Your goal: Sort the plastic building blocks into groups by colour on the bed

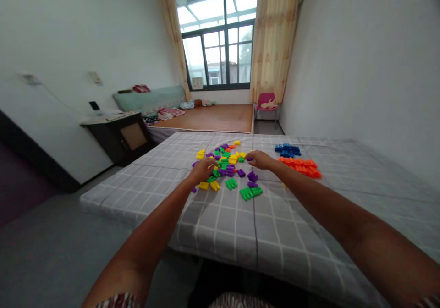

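Observation:
A loose pile of plastic building blocks in purple, green, yellow and orange lies on the checked cloth. My left hand (204,169) is at the pile's left side, fingers stretched over the pieces and apart, with no block visibly held. At the right side, my right hand (260,160) pinches a small purple block (250,159) between thumb and fingers. Yellow blocks (233,159) lie between both hands. Closer to me are a green block (231,183), a purple block (252,176) and a joined green piece (246,193).
Right of my right hand, orange blocks (300,167) are grouped in rows, with blue blocks (287,150) behind them. The grey checked cloth (220,225) covers the surface. Beyond stand a bed (220,118), a dark cabinet (118,136) and a pink chair (266,100).

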`<action>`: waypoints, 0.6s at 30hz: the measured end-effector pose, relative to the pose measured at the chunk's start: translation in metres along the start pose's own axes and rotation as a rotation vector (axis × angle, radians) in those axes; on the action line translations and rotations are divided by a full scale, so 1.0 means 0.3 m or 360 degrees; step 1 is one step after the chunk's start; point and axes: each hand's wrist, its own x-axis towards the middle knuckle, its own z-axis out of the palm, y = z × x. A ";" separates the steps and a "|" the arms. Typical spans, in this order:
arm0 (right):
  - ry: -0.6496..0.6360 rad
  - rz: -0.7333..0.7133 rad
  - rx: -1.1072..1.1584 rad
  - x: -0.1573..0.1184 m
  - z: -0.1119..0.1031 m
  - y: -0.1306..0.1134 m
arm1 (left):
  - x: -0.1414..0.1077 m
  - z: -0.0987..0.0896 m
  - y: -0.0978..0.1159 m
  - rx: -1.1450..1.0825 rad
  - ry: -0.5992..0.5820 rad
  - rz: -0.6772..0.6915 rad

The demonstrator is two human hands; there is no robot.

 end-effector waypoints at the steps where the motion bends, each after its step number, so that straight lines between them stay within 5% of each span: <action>1: -0.0004 -0.0023 -0.0029 0.052 0.027 -0.027 | -0.034 -0.009 0.014 -0.0016 0.0028 -0.0028; 5: -0.0071 -0.0102 -0.0113 0.190 0.116 -0.088 | -0.161 -0.024 0.075 -0.0059 0.0105 -0.0126; 11: -0.0171 -0.0125 -0.0123 0.244 0.141 -0.069 | -0.283 -0.012 0.097 -0.0065 0.0043 -0.0206; 15: -0.0178 0.0032 0.0004 0.209 0.084 -0.041 | -0.269 -0.039 0.055 -0.0068 0.0004 -0.0138; 18: -0.0209 0.0147 0.0527 0.139 0.043 -0.066 | -0.191 -0.043 0.056 -0.0179 0.0054 -0.0063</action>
